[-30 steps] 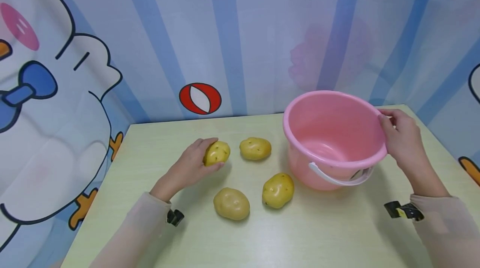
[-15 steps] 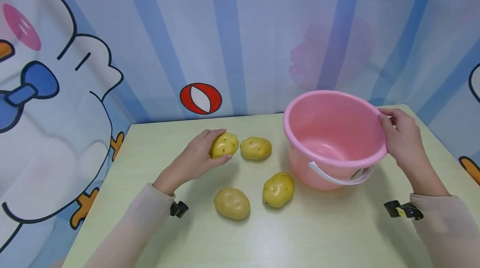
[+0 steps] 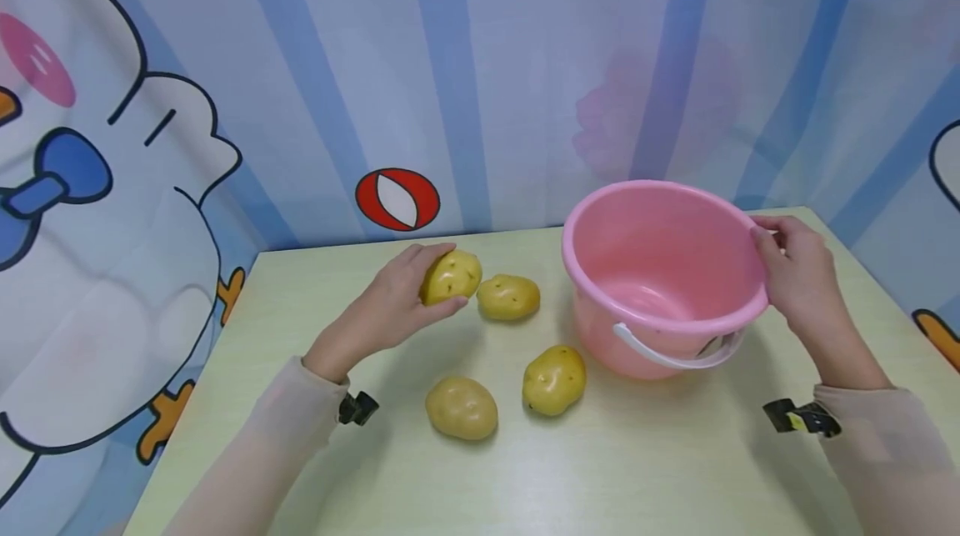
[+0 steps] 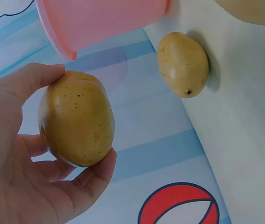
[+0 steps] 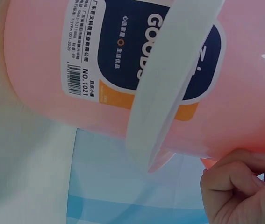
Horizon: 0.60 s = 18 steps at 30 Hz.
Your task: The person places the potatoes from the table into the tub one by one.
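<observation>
So, biggest first: blue-striped fabric backdrop [image 3: 517, 102] behind, pale-yellow flat tabletop [image 3: 637, 469] below. Round pink plastic bucket [image 3: 609, 344] at the right, mouth up. Right hand [image 3: 808, 273] pinches its right rim, fingers curled over the edge. Left hand [image 3: 393, 300] is curled round 1 smooth yellow oval potato [image 3: 454, 275], thumb near side, fingers far side, spread only potato-wide. That potato looks clear of the tabletop, left of the bucket. 3 more lie there: yellow oblong potato [image 3: 510, 298] near the held potato, yellow roundish potato [image 3: 555, 380] by the bucket's front left, paler tan potato [image 3: 462, 408] nearest the wearer.

Step, my read: carrying 1 potato with the bucket steadied. Next move likely calls for height over the neighbour and rim, bucket kept still, grip loosened only above the mouth.

Hard to see: near inner wall, behind the front rim; right fingertips, mostly hidden; right hand cut off in its wrist view. Curved white plastic handle [image 5: 165, 84] covers part of the navy-and-white label [image 5: 111, 60].
</observation>
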Each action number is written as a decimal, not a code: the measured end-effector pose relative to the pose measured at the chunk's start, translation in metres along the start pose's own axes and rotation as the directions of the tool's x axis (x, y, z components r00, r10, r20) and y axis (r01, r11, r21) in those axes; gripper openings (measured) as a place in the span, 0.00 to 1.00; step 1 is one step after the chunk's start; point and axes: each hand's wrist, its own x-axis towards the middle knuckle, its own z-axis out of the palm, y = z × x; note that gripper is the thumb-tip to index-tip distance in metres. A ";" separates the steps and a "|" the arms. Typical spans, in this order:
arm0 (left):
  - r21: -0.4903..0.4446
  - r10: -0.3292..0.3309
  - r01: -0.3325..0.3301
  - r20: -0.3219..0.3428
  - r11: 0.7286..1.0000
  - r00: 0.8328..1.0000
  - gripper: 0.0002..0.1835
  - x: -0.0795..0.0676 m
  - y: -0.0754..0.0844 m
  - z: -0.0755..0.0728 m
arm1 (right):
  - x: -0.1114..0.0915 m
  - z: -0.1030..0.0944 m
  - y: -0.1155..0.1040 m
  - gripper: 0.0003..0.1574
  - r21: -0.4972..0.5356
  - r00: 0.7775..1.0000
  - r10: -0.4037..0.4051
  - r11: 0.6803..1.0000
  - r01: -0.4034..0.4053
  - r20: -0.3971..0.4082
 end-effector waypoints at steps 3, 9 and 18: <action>0.003 0.013 -0.013 0.000 1.000 1.000 0.39 0.002 0.004 -0.002 | 0.001 0.000 0.001 0.36 0.005 1.000 0.001 1.000 -0.001 -0.001; 0.000 0.055 -0.055 -0.014 0.998 0.998 0.39 0.006 0.009 -0.005 | 0.000 0.000 0.001 0.36 0.008 1.000 0.000 1.000 0.000 -0.003; 0.012 0.093 -0.093 -0.007 0.996 0.996 0.39 0.012 0.022 -0.011 | 0.001 0.000 0.001 0.36 0.013 1.000 0.007 1.000 -0.007 -0.004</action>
